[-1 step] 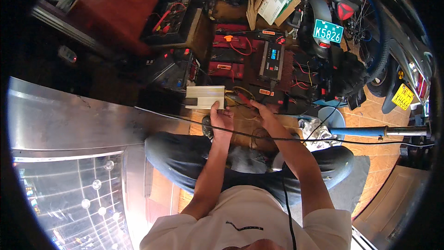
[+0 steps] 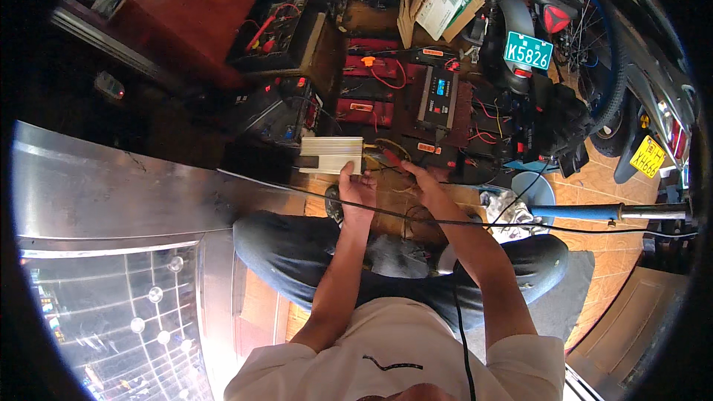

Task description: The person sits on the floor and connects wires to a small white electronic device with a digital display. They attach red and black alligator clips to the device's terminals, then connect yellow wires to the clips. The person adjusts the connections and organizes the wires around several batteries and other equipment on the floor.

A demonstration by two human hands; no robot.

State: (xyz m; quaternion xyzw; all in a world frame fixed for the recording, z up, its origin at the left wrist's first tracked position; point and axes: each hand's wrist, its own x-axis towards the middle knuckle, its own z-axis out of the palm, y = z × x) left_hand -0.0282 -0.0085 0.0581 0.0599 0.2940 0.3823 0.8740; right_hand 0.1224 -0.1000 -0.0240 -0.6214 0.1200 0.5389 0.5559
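My left hand [image 2: 359, 191] is closed on the near right corner of a silver finned metal box [image 2: 330, 150], thumb on top. A dark patch covers the box's lower left part. Yellowish wires [image 2: 382, 144] come off its right side. Just right of it, my right hand [image 2: 425, 183] pinches a slim red piece [image 2: 394, 157], perhaps a clip or a tool handle. It points left toward the wires; its tip is too small to make out. Behind both hands lie red-and-black batteries [image 2: 364, 111] and a dark device with a small lit blue screen [image 2: 437, 96].
A black cable [image 2: 512, 224] crosses over my forearms. To the left stand a metal panel [image 2: 134, 178] and a black battery [image 2: 278, 115]. At the right are a bucket [image 2: 536, 187] with a rag [image 2: 505, 212], a blue-gripped bar [image 2: 575, 211] and parked two-wheelers [image 2: 631, 74]. An open carton [image 2: 438, 7] stands behind.
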